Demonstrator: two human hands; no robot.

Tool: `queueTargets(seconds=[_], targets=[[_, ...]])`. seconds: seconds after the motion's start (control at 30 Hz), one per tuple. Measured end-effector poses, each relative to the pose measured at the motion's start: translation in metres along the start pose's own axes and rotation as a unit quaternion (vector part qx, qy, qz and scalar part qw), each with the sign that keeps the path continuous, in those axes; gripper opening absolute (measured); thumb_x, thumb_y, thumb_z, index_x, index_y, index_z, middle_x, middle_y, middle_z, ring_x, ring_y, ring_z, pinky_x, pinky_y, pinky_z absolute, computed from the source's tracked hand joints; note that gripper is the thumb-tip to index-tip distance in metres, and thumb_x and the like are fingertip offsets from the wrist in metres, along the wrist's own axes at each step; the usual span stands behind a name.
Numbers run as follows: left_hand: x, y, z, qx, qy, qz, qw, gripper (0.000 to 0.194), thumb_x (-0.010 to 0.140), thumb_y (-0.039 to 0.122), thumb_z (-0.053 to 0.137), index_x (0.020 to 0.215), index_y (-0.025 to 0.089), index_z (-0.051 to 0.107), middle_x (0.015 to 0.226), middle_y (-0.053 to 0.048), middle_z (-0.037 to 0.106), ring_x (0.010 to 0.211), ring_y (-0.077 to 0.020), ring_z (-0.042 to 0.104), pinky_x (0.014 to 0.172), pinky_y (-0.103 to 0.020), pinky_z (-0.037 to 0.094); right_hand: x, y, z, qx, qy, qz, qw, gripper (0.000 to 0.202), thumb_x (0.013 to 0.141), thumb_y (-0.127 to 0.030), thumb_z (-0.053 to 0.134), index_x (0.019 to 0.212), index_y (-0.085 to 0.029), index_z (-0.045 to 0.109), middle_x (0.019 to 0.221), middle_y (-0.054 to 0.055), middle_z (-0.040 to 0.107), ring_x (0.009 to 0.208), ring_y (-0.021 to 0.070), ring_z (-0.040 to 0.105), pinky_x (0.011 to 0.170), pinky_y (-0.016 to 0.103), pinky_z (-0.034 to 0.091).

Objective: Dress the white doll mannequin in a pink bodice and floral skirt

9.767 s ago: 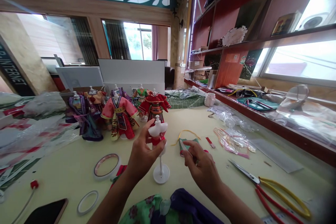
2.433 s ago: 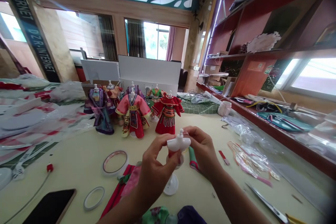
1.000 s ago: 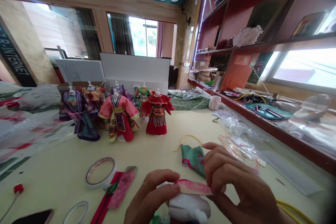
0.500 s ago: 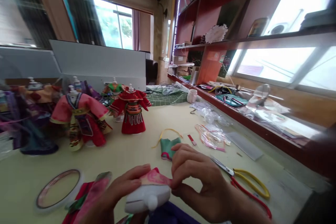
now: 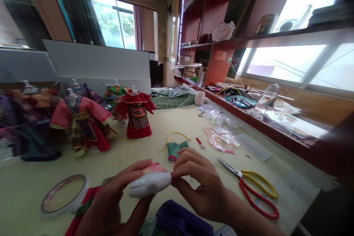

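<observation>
Low in the foreground, over a purple cloth [image 5: 177,219]: left hand [image 5: 110,199] cupped under a white doll torso [image 5: 149,184], thumb and fingers closed around it, held tipped on its side just above the table [image 5: 166,121]. Against its right end, right hand [image 5: 199,188], fingertips pinched on a strip of pink fabric [image 5: 153,168] pressed over the top of the torso. To the left, flat on the table, a roll of tape [image 5: 64,194]. To the right, red-and-yellow scissors [image 5: 253,188], blades pointing toward the hands. Just beyond the hands, a small green garment [image 5: 177,149] with a yellow cord. Farther right, clear plastic wrappers [image 5: 221,138]. Farther back, a red-robed doll [image 5: 135,116] and a pink-robed doll [image 5: 80,121], both upright on stands, others blurred at the left edge. Behind, a white cup [image 5: 199,97] near the red shelf ledge.
</observation>
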State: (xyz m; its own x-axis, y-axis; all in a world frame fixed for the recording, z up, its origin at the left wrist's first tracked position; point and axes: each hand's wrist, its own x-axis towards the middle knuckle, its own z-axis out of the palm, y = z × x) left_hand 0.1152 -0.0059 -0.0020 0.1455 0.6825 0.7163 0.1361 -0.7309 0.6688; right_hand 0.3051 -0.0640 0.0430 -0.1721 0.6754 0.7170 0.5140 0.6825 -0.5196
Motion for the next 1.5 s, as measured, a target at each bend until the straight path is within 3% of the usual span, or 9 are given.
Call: queueTargets(seconds=[0.17, 0.5, 0.7, 1.03, 1.37, 1.5], targets=[[0.007, 0.016, 0.008, -0.004, -0.004, 0.003, 1.000, 0.035, 0.075, 0.013, 0.066, 0.108, 0.023, 0.056, 0.111, -0.006, 0.065, 0.099, -0.0221, 0.066, 0.086, -0.035, 0.056, 0.000, 0.007, 0.011, -0.015, 0.045, -0.001, 0.999, 0.016, 0.082, -0.007, 0.056, 0.089, -0.021, 0.058, 0.081, 0.004, 0.060, 0.079, 0.0181, 0.055, 0.075, 0.036, 0.047], [0.019, 0.014, 0.015, -0.028, 0.036, -0.058, 0.997, 0.033, 0.075, 0.020, 0.068, 0.106, 0.018, 0.058, 0.109, -0.008, 0.066, 0.101, -0.0217, 0.064, 0.085, -0.033, 0.055, 0.009, 0.020, 0.027, -0.018, 0.123, 0.029, 0.992, 0.009, 0.083, -0.012, 0.055, 0.080, -0.020, 0.058, 0.075, 0.003, 0.058, 0.071, 0.0164, 0.054, 0.064, 0.030, 0.045], [0.024, 0.014, 0.015, -0.022, 0.047, -0.073, 0.996, 0.034, 0.073, 0.024, 0.070, 0.105, 0.016, 0.058, 0.106, -0.009, 0.067, 0.095, -0.0215, 0.066, 0.082, -0.034, 0.056, 0.013, 0.015, 0.029, 0.015, 0.118, 0.055, 0.991, 0.008, 0.083, -0.014, 0.056, 0.077, -0.019, 0.058, 0.072, 0.002, 0.057, 0.068, 0.0151, 0.054, 0.063, 0.028, 0.044], [0.030, 0.019, 0.015, -0.005, 0.059, -0.117, 0.991, 0.036, 0.071, 0.032, 0.070, 0.102, 0.017, 0.060, 0.101, -0.008, 0.069, 0.089, -0.0215, 0.067, 0.074, -0.032, 0.058, 0.012, 0.024, 0.031, -0.051, 0.119, 0.031, 0.991, 0.009, 0.083, -0.012, 0.053, 0.078, -0.019, 0.057, 0.073, 0.002, 0.056, 0.070, 0.0149, 0.053, 0.065, 0.028, 0.043], [0.031, 0.008, 0.019, 0.007, 0.068, -0.102, 0.992, 0.039, 0.070, 0.033, 0.071, 0.104, 0.018, 0.059, 0.101, -0.007, 0.068, 0.090, -0.0218, 0.067, 0.078, -0.035, 0.057, 0.017, 0.014, 0.041, -0.028, 0.122, 0.050, 0.991, 0.009, 0.082, -0.013, 0.056, 0.076, -0.019, 0.056, 0.071, 0.001, 0.057, 0.068, 0.0143, 0.054, 0.065, 0.027, 0.043], [0.033, 0.008, 0.019, 0.016, 0.079, -0.111, 0.991, 0.040, 0.068, 0.034, 0.072, 0.103, 0.017, 0.060, 0.097, -0.007, 0.069, 0.086, -0.0213, 0.067, 0.072, -0.032, 0.058, 0.020, 0.013, 0.045, -0.012, 0.136, 0.044, 0.990, 0.009, 0.082, -0.013, 0.056, 0.075, -0.018, 0.056, 0.070, 0.001, 0.058, 0.069, 0.0143, 0.054, 0.066, 0.027, 0.044]])
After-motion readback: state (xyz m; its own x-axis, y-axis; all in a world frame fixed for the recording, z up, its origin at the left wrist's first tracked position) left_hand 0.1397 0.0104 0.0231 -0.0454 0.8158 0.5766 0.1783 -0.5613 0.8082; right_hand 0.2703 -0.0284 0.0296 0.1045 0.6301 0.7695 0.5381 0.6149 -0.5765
